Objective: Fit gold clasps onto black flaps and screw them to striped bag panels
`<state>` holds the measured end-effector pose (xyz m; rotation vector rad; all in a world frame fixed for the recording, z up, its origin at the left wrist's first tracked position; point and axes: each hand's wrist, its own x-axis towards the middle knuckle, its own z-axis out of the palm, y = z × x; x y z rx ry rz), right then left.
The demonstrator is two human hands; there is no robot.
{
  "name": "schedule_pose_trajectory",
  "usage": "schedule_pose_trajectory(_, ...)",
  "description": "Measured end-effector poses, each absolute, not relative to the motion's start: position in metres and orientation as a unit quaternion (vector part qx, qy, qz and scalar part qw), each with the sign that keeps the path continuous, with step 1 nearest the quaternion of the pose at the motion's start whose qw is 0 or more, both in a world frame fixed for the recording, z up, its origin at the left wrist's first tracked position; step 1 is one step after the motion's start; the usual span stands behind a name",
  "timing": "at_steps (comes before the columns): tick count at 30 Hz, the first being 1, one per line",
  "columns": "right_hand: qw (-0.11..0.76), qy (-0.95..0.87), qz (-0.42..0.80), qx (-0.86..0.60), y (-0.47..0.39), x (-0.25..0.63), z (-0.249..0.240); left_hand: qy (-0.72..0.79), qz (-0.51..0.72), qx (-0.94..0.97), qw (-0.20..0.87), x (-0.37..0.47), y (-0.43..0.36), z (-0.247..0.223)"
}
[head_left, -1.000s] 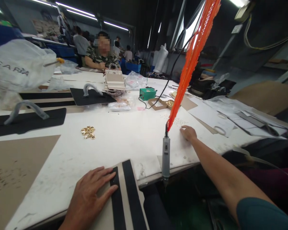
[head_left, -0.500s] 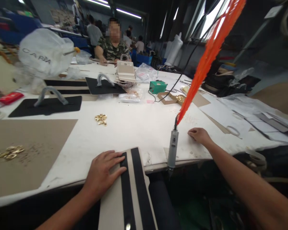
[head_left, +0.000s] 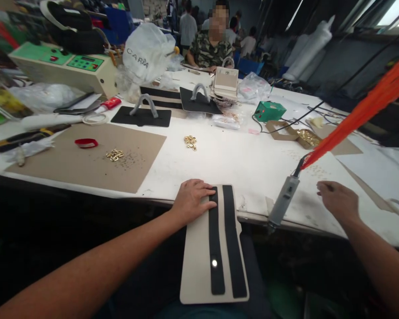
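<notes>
My left hand (head_left: 193, 200) lies flat with spread fingers across the upper left part of a cream panel (head_left: 197, 261). Two black strips (head_left: 233, 241) run lengthwise along this panel, and a small shiny round piece (head_left: 214, 263) sits on the left strip. The panel juts from the table edge over my lap. Over the table at the right, my right hand (head_left: 339, 201) is closed, thumb and finger pinched together; anything between them is too small to make out. Beside it hangs a grey electric screwdriver (head_left: 283, 201), below an orange cord (head_left: 362, 110). Tiny pieces (head_left: 314, 169) lie scattered behind that hand.
Gold metal fittings (head_left: 190, 142) lie mid-table, with more fittings (head_left: 115, 155) on a brown board (head_left: 86, 173) at left. Black panels with handles (head_left: 141, 116), a green box (head_left: 269, 110) and a cardboard tray (head_left: 281, 130) stand farther back. Across the table sits a person (head_left: 213, 46).
The view has swung left, showing more of the table's left side. My left hand stays on the panel. My right hand remains near the tiny pieces, and the screwdriver now hangs tilted.
</notes>
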<state>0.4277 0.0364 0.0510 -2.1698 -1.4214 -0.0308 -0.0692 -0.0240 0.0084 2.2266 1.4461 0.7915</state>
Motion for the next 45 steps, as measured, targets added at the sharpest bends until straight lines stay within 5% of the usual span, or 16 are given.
schedule_pose_trajectory(6,0.430,-0.497,0.069,-0.751,-0.046,0.312,0.084,0.510,0.289,0.790,0.181,-0.069,-0.024,0.005)
schedule_pose_trajectory(12,0.320,-0.625,0.386,-0.598,-0.054,0.169,0.057,0.513,0.290,0.790,0.170,-0.067,-0.024,0.006)
schedule_pose_trajectory(19,0.218,-0.739,0.344,-0.537,-0.018,0.132,0.037,0.505,0.301,0.790,0.171,-0.068,-0.025,0.002)
schedule_pose_trajectory(30,0.188,-0.729,0.321,-0.574,-0.016,0.126,0.030,0.504,0.297,0.792,0.176,-0.069,-0.025,0.000)
schedule_pose_trajectory(39,0.219,-0.683,0.382,-0.583,-0.009,0.126,0.030,0.504,0.300,0.790,0.179,-0.069,-0.027,0.001)
schedule_pose_trajectory(45,0.385,-0.615,0.242,-0.644,-0.059,0.158,0.043,0.506,0.307,0.786,0.180,-0.069,-0.027,0.003)
